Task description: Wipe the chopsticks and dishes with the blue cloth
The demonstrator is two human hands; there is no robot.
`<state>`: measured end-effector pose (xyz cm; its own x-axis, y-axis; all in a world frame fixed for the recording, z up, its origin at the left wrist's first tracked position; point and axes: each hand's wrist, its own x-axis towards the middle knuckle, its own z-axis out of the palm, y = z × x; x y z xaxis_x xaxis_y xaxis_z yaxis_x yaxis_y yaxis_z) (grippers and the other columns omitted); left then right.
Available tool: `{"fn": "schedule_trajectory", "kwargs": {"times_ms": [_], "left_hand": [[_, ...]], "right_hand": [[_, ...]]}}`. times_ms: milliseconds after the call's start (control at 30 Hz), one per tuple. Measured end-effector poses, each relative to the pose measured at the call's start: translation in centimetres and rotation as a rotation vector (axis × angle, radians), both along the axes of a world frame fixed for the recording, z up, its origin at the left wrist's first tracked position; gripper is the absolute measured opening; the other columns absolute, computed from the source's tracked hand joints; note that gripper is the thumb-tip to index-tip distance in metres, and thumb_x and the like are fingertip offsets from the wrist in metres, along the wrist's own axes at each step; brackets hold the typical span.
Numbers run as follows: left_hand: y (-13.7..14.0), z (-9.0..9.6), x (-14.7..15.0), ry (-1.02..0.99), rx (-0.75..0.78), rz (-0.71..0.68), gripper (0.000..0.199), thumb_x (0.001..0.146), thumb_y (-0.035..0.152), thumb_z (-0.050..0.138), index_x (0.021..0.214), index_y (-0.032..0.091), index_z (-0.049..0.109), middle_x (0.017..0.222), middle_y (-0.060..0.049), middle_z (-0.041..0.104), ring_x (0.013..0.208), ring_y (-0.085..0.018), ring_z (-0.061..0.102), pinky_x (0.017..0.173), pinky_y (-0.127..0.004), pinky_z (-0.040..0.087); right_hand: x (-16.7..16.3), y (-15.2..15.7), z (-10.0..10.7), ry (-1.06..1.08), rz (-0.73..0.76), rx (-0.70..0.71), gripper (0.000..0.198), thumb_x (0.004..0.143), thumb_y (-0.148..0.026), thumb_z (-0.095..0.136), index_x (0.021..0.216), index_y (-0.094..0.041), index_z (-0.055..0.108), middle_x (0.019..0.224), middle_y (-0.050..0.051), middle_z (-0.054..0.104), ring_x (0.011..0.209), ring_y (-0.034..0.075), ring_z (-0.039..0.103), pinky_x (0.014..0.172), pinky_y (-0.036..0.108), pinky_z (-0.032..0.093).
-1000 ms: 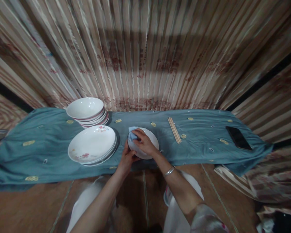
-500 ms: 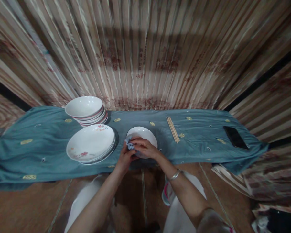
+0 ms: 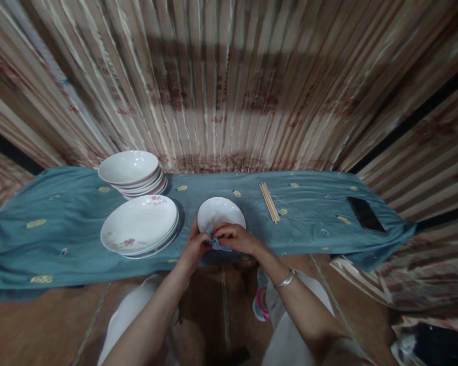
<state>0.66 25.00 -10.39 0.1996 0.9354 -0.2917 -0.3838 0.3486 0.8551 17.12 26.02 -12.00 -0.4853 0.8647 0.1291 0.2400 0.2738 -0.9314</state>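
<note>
A white bowl [image 3: 220, 212] with a thin dark rim sits at the near middle of the cloth-covered table. My left hand [image 3: 194, 250] grips its left near side, fingers along the outside and thumb at the rim. My right hand [image 3: 239, 239] is closed on a small crumpled blue cloth [image 3: 220, 246], which lies against the bowl's near rim. The two hands almost meet there, and the fingertips are partly hidden by the cloth.
Left of the bowl are stacked floral plates [image 3: 139, 223], with stacked bowls [image 3: 130, 168] behind. Several wooden chopsticks [image 3: 269, 203] lie to the right, and a black phone [image 3: 365, 213] farther right. A patterned curtain [image 3: 221, 101] hangs behind the teal tablecloth [image 3: 309, 223].
My right hand and the blue cloth have come from the bowl's left side to its near rim. My left hand has shifted slightly down and left, still at the bowl.
</note>
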Motion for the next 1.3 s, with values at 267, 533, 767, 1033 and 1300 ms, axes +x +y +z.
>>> {"fn": "schedule_trajectory", "kwargs": {"times_ms": [267,533,767,1033,1300], "left_hand": [[0.4,-0.3,0.0,-0.010,-0.011,0.004,0.086,0.057,0.016,0.058,0.139,0.029,0.036,0.125,-0.006,0.054,0.080,-0.018,0.058,0.059,-0.031,0.054],[0.4,-0.1,-0.1,-0.001,0.011,-0.005,0.089,0.053,0.011,0.058,0.138,0.029,0.040,0.118,-0.005,0.059,0.077,-0.017,0.056,0.062,-0.032,0.054],[0.3,0.3,0.2,-0.009,0.020,-0.004,0.085,0.053,0.011,0.058,0.134,0.032,0.045,0.117,-0.002,0.060,0.081,-0.018,0.057,0.063,-0.032,0.054],[0.4,0.3,0.6,-0.032,-0.010,0.004,0.086,0.052,0.010,0.059,0.134,0.031,0.045,0.123,-0.003,0.056,0.087,-0.020,0.056,0.067,-0.034,0.055],[0.3,0.2,0.6,-0.051,0.000,-0.013,0.085,0.053,0.009,0.058,0.133,0.032,0.044,0.123,-0.003,0.057,0.092,-0.021,0.056,0.067,-0.035,0.056]], "right_hand": [[2.5,-0.7,0.5,-0.252,-0.068,0.102,0.020,0.071,-0.007,0.060,0.083,-0.018,0.072,0.099,0.004,0.067,0.088,0.016,0.063,0.082,0.029,0.047],[3.9,-0.6,0.4,-0.516,-0.192,0.201,0.020,0.071,-0.005,0.056,0.084,-0.017,0.068,0.097,0.005,0.067,0.091,0.018,0.062,0.086,0.032,0.045],[3.8,0.1,-0.3,-0.625,-0.406,0.247,0.029,0.073,-0.005,0.053,0.098,-0.017,0.061,0.106,0.009,0.063,0.103,0.022,0.057,0.094,0.036,0.042],[2.7,2.3,-1.5,-0.525,-0.572,0.279,0.039,0.075,-0.007,0.051,0.112,-0.018,0.054,0.123,0.011,0.055,0.120,0.023,0.047,0.106,0.040,0.034],[1.3,4.8,-2.5,-0.387,-0.628,0.285,0.040,0.079,-0.013,0.048,0.119,-0.015,0.052,0.126,0.013,0.051,0.122,0.023,0.043,0.108,0.042,0.031]]}}
